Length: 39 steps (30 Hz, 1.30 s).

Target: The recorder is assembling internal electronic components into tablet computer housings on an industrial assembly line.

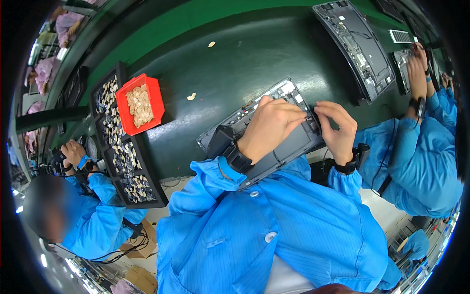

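Observation:
An opened laptop base (293, 143) lies tilted on the green table just in front of me, its circuit board and small parts exposed along the far edge. Over its upper right part, my left hand (274, 120) reaches across with thumb and fingertips pinched together. What sits in that pinch is too small to make out. My right hand (341, 128) is at the base's right edge, thumb and forefinger brought together; anything between them cannot be made out. Both wrists wear black straps, and the left one also has a blue band.
A black compartment tray (160, 197) of small curved pieces stands at left, beside a red bin (157, 98) of beige pieces. Loose pieces (191, 96) dot the green table (220, 68). Another opened laptop (374, 61) lies far right. Co-workers' hands (417, 73) work on both sides.

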Each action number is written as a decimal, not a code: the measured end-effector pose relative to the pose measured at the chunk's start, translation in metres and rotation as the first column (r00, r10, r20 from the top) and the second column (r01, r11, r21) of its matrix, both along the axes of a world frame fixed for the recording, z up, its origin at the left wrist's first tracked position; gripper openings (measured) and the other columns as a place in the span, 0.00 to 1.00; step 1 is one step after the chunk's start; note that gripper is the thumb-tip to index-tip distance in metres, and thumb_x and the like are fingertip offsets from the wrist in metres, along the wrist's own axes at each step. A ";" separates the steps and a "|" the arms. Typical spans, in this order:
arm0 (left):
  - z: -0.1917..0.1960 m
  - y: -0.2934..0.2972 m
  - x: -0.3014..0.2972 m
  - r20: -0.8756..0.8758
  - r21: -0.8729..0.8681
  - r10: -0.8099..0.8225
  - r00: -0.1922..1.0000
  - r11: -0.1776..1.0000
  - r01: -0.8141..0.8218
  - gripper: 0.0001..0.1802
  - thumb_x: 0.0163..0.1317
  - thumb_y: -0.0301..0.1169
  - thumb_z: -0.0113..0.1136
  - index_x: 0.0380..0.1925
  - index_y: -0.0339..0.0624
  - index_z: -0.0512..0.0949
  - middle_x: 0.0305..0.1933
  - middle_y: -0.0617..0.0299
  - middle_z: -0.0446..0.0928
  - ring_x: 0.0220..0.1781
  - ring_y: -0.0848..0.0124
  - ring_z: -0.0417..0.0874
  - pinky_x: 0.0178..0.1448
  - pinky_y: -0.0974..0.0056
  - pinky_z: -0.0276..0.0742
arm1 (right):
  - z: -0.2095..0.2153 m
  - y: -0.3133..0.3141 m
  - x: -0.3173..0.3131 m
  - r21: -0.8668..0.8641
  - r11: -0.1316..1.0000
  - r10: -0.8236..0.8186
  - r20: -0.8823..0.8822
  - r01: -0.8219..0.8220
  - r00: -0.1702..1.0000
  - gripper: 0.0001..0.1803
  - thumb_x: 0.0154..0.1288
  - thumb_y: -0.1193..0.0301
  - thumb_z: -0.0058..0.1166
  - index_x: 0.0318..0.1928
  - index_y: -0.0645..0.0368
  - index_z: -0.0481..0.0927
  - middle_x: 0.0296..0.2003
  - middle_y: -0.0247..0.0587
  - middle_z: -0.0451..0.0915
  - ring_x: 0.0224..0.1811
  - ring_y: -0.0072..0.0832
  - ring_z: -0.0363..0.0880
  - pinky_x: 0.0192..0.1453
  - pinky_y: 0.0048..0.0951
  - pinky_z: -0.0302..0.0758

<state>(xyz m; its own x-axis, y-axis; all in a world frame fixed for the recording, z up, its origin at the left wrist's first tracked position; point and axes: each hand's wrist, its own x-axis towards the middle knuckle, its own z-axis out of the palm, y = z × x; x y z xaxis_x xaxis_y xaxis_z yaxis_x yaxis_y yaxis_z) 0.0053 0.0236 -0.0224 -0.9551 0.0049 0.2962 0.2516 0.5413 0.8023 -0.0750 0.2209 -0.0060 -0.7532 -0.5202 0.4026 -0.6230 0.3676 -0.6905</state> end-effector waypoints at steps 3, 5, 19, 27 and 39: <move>0.006 0.005 0.003 -0.025 -0.132 -0.010 1.000 0.991 0.007 0.07 0.62 0.33 0.71 0.40 0.48 0.91 0.44 0.68 0.90 0.45 0.70 0.86 0.55 0.61 0.67 | -0.002 0.003 -0.001 -0.014 1.000 0.017 0.010 -0.017 1.000 0.11 0.60 0.85 0.67 0.43 0.63 0.89 0.41 0.46 0.89 0.43 0.40 0.89 0.49 0.33 0.83; 0.011 0.006 0.004 -0.051 -0.177 0.045 0.998 0.983 -0.053 0.08 0.62 0.34 0.72 0.40 0.49 0.91 0.43 0.69 0.90 0.45 0.72 0.85 0.57 0.60 0.64 | -0.003 0.004 0.000 -0.021 0.996 0.086 0.069 -0.084 0.994 0.13 0.59 0.83 0.68 0.45 0.62 0.89 0.40 0.45 0.89 0.41 0.39 0.88 0.48 0.34 0.80; 0.012 0.002 0.006 0.065 -0.040 0.083 0.994 0.996 -0.081 0.12 0.63 0.39 0.73 0.45 0.51 0.92 0.40 0.72 0.90 0.49 0.73 0.83 0.60 0.57 0.60 | -0.009 0.004 -0.007 0.000 0.986 0.163 -0.130 -0.164 0.978 0.12 0.55 0.83 0.71 0.40 0.60 0.89 0.37 0.39 0.89 0.39 0.36 0.88 0.49 0.32 0.78; 0.015 0.002 0.004 -0.039 -0.219 0.074 0.997 0.972 -0.081 0.12 0.60 0.39 0.75 0.43 0.51 0.92 0.39 0.73 0.90 0.47 0.74 0.83 0.56 0.60 0.61 | -0.049 0.007 -0.004 -0.267 0.945 -0.072 0.399 0.191 0.914 0.08 0.73 0.79 0.62 0.50 0.67 0.86 0.38 0.43 0.90 0.42 0.25 0.89 0.48 0.24 0.81; 0.011 0.005 0.001 -0.149 -0.335 0.107 0.983 0.930 -0.152 0.08 0.56 0.35 0.76 0.37 0.54 0.91 0.40 0.75 0.85 0.49 0.74 0.81 0.55 0.57 0.60 | -0.049 0.004 -0.007 -0.293 0.929 -0.073 0.453 0.226 0.888 0.09 0.76 0.77 0.61 0.51 0.67 0.85 0.39 0.42 0.89 0.41 0.24 0.89 0.47 0.23 0.81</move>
<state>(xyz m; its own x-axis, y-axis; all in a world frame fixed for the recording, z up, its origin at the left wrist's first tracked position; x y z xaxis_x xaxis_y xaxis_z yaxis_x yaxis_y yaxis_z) 0.0062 0.0290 -0.0110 -0.9092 0.0062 0.4162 0.2470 0.8130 0.5273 -0.0817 0.2244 -0.0549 -0.9475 -0.2824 0.1498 -0.1943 0.1367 -0.9714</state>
